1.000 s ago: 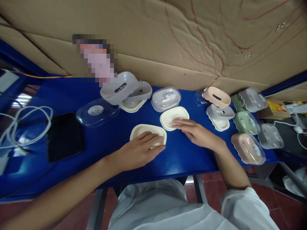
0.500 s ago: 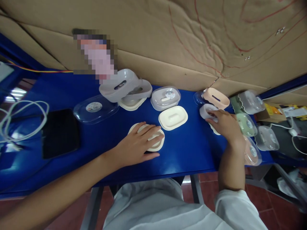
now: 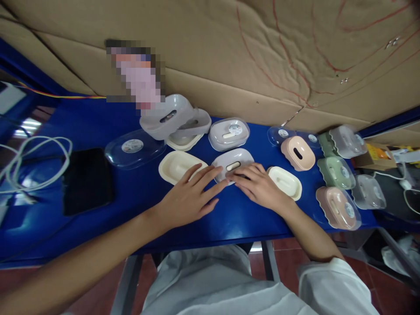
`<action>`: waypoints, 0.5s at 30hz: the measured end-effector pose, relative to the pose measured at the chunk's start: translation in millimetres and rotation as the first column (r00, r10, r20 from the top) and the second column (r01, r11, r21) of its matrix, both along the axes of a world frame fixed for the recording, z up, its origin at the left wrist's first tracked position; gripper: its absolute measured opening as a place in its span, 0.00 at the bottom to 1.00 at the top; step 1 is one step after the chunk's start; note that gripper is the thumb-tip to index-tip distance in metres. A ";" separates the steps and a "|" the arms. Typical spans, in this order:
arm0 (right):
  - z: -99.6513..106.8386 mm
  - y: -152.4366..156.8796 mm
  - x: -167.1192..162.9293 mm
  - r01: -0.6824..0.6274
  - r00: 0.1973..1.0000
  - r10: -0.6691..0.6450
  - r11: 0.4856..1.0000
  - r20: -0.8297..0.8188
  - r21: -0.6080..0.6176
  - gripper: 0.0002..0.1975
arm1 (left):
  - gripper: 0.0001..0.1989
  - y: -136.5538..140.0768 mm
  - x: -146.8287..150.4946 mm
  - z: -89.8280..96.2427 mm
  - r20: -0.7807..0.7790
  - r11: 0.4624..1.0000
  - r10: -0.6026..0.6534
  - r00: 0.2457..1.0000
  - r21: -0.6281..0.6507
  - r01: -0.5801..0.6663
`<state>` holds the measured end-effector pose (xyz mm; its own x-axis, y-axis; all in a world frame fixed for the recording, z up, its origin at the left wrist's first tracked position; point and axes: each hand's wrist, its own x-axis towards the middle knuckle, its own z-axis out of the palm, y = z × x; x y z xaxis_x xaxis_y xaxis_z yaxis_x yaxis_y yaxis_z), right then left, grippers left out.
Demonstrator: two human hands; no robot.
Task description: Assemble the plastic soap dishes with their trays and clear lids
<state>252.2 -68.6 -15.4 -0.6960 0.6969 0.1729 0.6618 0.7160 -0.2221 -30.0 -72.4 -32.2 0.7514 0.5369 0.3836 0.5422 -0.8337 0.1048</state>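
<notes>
A grey slotted soap dish (image 3: 241,156) sits in the middle over a cream oval base, whose raised centre shows through the slot. My right hand (image 3: 259,186) holds the dish's near right edge, fingers close together. My left hand (image 3: 193,194) has its fingers spread, fingertips at the near left edge of the dish. Partly behind those fingers is a cream oval base (image 3: 173,168). To the right of my right hand lies another cream base (image 3: 285,181). Beyond it stands a peach slotted dish (image 3: 297,151).
Several grey dishes (image 3: 169,116) are stacked at the back left beside a clear lid (image 3: 131,151). A lidded grey box (image 3: 229,133) stands behind. Lidded peach (image 3: 334,208) and green (image 3: 336,173) boxes line the right. A black tablet-like slab (image 3: 87,181) and white cable (image 3: 36,140) lie left.
My right hand has brought the grey dish left onto the middle cream base. The base under my left hand has shifted away and left. The peach dish has turned and sits nearer.
</notes>
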 end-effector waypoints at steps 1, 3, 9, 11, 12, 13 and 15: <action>0.3 -0.5 -0.2 -0.028 1.000 0.028 0.999 -0.014 -0.017 0.17 | 0.23 -0.3 0.3 0.5 -0.011 1.000 -0.015 1.000 0.002 0.015; 2.3 1.5 4.4 -0.043 0.997 0.040 0.998 -0.065 -0.050 0.17 | 0.18 0.1 0.5 1.5 -0.027 0.999 -0.035 0.999 -0.005 0.034; -1.4 37.8 57.5 0.568 0.817 -0.576 0.809 0.011 0.152 0.25 | 0.07 2.1 -0.8 3.4 -0.022 0.998 -0.037 0.999 -0.047 0.036; -7.5 53.0 77.0 0.668 0.713 -0.697 0.708 0.076 0.229 0.28 | 0.06 2.1 -1.2 3.5 -0.020 0.999 -0.035 0.999 -0.038 0.034; -10.0 59.1 84.1 0.686 0.685 -0.723 0.683 0.094 0.250 0.28 | 0.06 2.3 -1.4 3.4 -0.017 0.999 -0.038 0.999 -0.036 0.037; -11.7 63.5 89.0 0.695 0.671 -0.735 0.670 0.101 0.259 0.27 | 0.07 2.6 -1.5 3.2 -0.012 0.999 -0.042 0.999 -0.035 0.041; -11.8 66.9 92.5 0.682 0.693 -0.715 0.692 0.090 0.238 0.24 | 0.07 3.8 -2.0 2.7 0.009 0.998 -0.051 0.999 -0.038 0.051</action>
